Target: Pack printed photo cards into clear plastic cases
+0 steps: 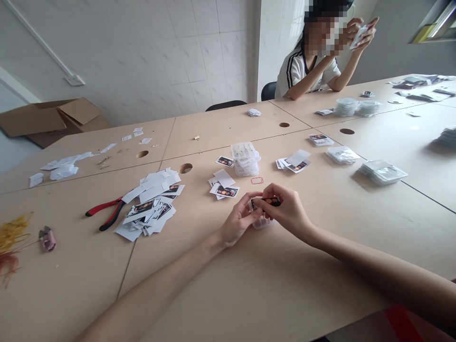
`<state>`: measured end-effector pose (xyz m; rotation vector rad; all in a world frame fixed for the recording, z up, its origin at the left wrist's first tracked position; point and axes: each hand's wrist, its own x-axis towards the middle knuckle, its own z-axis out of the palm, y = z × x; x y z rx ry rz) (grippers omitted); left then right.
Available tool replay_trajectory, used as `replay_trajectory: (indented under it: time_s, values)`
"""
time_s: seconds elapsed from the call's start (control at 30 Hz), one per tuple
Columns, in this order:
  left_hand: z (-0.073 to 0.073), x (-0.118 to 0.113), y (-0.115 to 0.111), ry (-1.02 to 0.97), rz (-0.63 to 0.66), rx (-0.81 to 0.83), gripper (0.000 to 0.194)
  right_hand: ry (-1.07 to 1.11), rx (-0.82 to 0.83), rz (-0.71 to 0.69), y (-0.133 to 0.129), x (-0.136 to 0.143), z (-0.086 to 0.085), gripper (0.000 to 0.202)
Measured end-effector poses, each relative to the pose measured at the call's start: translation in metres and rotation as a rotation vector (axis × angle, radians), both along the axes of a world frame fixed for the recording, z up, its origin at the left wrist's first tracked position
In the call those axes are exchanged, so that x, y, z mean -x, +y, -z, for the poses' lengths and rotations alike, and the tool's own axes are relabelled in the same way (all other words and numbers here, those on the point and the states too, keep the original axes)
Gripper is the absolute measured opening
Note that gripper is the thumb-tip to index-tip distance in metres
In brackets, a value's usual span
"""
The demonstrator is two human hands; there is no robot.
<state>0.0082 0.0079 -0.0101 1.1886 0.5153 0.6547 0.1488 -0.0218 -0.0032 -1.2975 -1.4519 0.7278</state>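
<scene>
A small dark printed card [270, 202] is pinched at its right end by my right hand [290, 209]. Below it, a small clear plastic box [262, 222] with compartments rests at the tabletop. My left hand [238, 222] is closed around the left side of the box, its thumb against the card's left part. The fingers cover much of both things. Just beyond my hands lie a red-bordered label [257, 180] and a stack of clear plastic boxes [244, 159]. Loose printed cards [225, 185] lie to the left of that stack, and more cards [295, 161] to its right.
Red-handled pliers [107, 211] touch a large card pile [149, 209] on the left. Flat clear packs [383, 172] stand at right. Round holes [185, 168] pierce the table. Across it, a co-worker [313, 71] holds a small pack. A cardboard box [53, 118] stands beyond the left edge.
</scene>
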Motion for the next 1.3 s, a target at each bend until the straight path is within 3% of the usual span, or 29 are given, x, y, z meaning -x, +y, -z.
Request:
replay_trajectory:
  time_s: [0.9, 1.3]
  values:
    - [0.0022, -0.0001, 0.0007, 0.065, -0.032, -0.014, 0.034, -0.008, -0.032, 0.042, 0.0003, 0.0006, 0.0027, 0.015]
    - [0.0007, -0.0014, -0.0002, -0.009, -0.029, 0.057, 0.031, -0.017, -0.050, 0.050, 0.0011, 0.0015, 0.0011, 0.017]
